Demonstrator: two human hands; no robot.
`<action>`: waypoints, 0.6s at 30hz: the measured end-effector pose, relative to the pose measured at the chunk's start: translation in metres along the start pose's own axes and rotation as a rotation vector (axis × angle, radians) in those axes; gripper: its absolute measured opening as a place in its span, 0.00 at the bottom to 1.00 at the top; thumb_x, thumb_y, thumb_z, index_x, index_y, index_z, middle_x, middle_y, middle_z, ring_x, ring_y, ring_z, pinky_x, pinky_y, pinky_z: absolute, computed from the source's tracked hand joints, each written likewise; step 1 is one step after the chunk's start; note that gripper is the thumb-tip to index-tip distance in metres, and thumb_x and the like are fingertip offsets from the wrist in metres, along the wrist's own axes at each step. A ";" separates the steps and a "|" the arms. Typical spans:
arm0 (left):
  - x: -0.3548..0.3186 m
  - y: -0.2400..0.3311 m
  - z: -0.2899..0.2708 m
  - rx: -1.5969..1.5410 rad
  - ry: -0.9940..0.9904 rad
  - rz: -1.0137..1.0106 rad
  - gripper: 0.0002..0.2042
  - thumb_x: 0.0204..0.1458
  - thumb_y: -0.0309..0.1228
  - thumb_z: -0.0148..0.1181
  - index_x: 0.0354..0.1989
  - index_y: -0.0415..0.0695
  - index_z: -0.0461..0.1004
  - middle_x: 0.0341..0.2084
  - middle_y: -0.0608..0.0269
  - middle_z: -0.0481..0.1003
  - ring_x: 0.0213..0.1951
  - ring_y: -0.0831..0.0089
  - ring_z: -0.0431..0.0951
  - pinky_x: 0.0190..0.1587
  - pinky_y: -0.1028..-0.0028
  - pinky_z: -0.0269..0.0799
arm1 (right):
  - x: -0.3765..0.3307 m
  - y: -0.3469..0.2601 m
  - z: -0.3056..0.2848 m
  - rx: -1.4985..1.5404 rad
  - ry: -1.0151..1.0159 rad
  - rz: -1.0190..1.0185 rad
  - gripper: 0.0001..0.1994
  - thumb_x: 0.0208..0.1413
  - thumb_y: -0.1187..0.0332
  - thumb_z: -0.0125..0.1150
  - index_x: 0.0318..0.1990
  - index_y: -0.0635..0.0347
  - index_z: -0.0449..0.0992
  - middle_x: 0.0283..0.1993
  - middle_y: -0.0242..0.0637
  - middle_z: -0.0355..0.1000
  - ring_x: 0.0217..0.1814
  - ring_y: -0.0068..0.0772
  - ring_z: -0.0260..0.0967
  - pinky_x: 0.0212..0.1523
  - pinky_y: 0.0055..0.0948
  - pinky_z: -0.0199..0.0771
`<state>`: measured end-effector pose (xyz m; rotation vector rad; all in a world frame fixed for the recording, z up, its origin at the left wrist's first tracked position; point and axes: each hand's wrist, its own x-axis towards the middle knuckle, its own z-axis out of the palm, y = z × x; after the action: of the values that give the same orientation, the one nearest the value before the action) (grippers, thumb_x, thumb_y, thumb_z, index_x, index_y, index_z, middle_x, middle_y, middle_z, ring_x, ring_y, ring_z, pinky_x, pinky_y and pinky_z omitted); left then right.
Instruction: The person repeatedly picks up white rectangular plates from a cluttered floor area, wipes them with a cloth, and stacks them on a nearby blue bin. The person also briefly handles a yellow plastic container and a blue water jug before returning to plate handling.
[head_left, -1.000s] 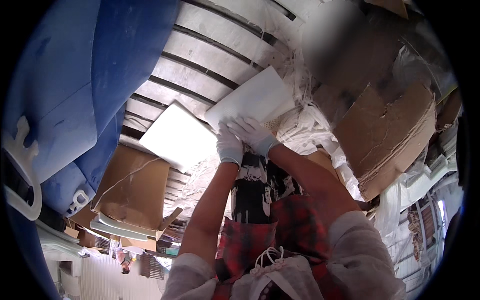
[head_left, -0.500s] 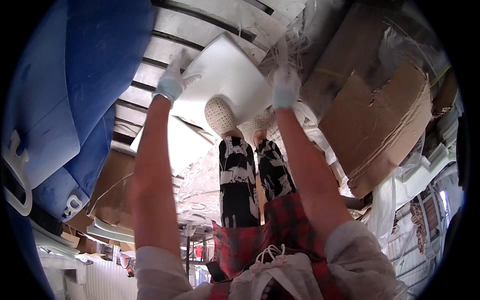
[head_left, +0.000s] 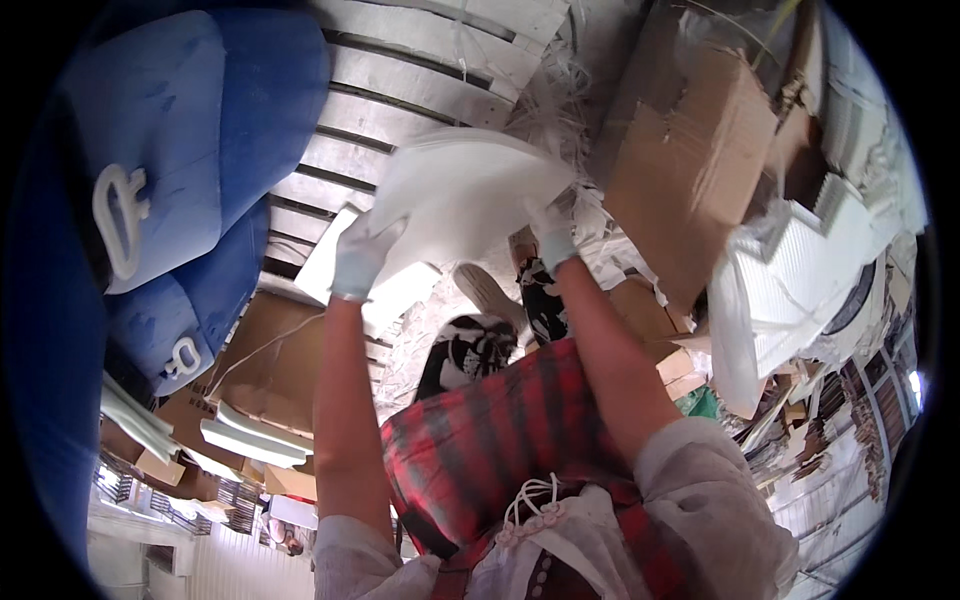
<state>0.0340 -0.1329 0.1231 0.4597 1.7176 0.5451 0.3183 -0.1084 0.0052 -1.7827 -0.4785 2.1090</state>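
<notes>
Your left hand (head_left: 362, 255) in a pale glove grips the lower left edge of a white foam sheet (head_left: 465, 190), and your right hand (head_left: 551, 235) grips its right edge, so the sheet is lifted and tilted above a white slatted pallet (head_left: 400, 90). Blue barrels (head_left: 190, 130) stand at your left, crushed brown cardboard (head_left: 690, 150) at your right.

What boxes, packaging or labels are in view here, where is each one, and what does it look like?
White sheet: centre, held up by left hand and right hand, flat, blurred.
Cardboard box: upper right, brown, torn open.
Flattened cardboard: lower left on the slats, brown.
Blue drums: left, with white handles.
Labels or screens: none legible.
</notes>
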 end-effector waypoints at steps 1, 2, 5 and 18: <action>-0.022 0.019 -0.007 -0.122 -0.041 -0.026 0.19 0.48 0.35 0.60 0.45 0.35 0.71 0.38 0.60 0.75 0.38 0.77 0.73 0.41 0.77 0.69 | -0.012 -0.017 -0.001 0.127 -0.056 0.018 0.23 0.53 0.56 0.56 0.50 0.66 0.67 0.47 0.35 0.68 0.46 0.25 0.65 0.47 0.26 0.64; -0.044 0.031 -0.016 -0.155 -0.057 -0.050 0.21 0.48 0.37 0.60 0.47 0.35 0.69 0.40 0.59 0.73 0.41 0.76 0.72 0.44 0.76 0.67 | -0.030 -0.026 0.005 0.234 -0.118 0.052 0.24 0.54 0.56 0.55 0.51 0.66 0.66 0.48 0.35 0.67 0.47 0.25 0.65 0.48 0.26 0.64; -0.108 0.048 -0.039 -0.154 -0.063 -0.051 0.28 0.49 0.43 0.58 0.53 0.35 0.64 0.46 0.57 0.69 0.47 0.72 0.69 0.51 0.70 0.63 | -0.069 -0.050 0.024 0.286 -0.305 0.064 0.24 0.56 0.54 0.51 0.50 0.68 0.67 0.47 0.35 0.68 0.45 0.25 0.65 0.46 0.26 0.65; -0.304 0.010 -0.031 -0.684 -0.101 0.184 0.41 0.48 0.61 0.45 0.61 0.39 0.52 0.57 0.52 0.59 0.54 0.64 0.63 0.57 0.65 0.57 | -0.289 -0.143 0.086 -0.807 -0.782 -0.116 0.20 0.58 0.57 0.43 0.32 0.67 0.74 0.25 0.36 0.70 0.30 0.22 0.64 0.33 0.27 0.66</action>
<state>0.0661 -0.3032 0.3752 0.1456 1.2928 1.1667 0.2847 -0.1182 0.3367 -1.0547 -1.7797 2.6732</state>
